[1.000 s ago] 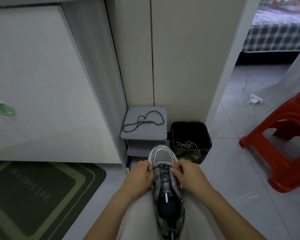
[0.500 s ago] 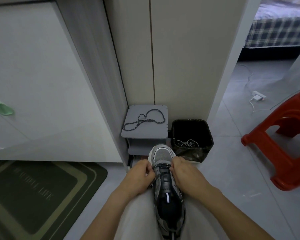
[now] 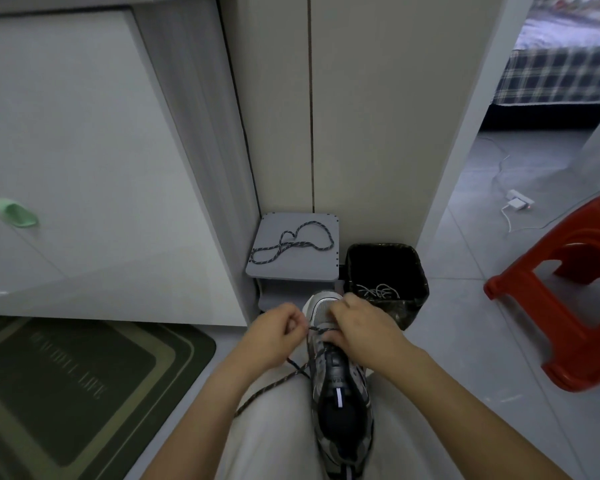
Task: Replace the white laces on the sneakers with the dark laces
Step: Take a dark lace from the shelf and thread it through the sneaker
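- Two hands are busy at the toe end of one sneaker (image 3: 340, 393), which lies along the person's lap with its toe pointing away.
- The left hand (image 3: 278, 336) has its fingers curled and pinches the dark lace (image 3: 271, 386). From that pinch a short taut stretch crosses rightward into the front of the lacing. A long loose tail trails back from it across the lap toward the body.
- The right hand (image 3: 361, 332) sits directly opposite the left pinch, with its fingers curled down over the front eyelets. Its fingertips are hidden, so I cannot tell whether it holds the lace, the shoe or nothing.
- The lace looks light, soft and limp, a braided cord that will buckle if pushed. My judgement is to take it close behind its stiff tip when feeding an eyelet and to pull slack through in short draws.
- The sneaker looks light, with a pliant upper, so it is best braced at its sides beside the eyelets rather than by the tongue.
- Beyond both hands, a second dark lace (image 3: 291, 244) lies looped on a gray stand (image 3: 291, 275).
- Just past the right hand, the white laces (image 3: 378, 291) sit in a black bin (image 3: 395, 265).
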`<state>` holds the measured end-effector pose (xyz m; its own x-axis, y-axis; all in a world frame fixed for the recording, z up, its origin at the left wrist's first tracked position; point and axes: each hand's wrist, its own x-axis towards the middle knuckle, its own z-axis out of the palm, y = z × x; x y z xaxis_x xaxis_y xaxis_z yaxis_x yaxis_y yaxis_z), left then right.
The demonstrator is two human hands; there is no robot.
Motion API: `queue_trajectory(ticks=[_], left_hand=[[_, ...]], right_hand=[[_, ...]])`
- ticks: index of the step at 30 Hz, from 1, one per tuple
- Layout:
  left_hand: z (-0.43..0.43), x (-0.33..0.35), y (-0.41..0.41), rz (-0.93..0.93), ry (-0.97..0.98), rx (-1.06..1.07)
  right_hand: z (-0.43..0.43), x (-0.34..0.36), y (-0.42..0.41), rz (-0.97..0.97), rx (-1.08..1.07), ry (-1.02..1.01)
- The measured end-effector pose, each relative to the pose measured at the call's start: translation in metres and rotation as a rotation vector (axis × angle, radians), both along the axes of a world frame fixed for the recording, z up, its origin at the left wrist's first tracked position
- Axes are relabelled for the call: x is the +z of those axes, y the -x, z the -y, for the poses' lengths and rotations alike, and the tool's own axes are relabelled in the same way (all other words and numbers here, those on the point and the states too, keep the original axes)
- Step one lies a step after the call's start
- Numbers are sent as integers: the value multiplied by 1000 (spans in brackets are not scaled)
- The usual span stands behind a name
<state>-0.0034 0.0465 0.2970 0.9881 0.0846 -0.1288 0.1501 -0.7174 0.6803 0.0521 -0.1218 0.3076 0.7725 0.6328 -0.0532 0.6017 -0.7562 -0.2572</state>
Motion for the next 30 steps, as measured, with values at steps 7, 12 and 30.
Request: queue_trajectory(ticks=[7, 12, 30], left_hand=[[-40, 46, 1, 131, 164, 114], [-58, 32, 15, 87, 364, 210], [-53, -16, 50, -276, 147, 335]], right_hand=[[-36, 27, -8, -90, -131, -365], [-44, 60, -14, -294, -243, -618], [-47, 65, -21, -390, -285, -995]])
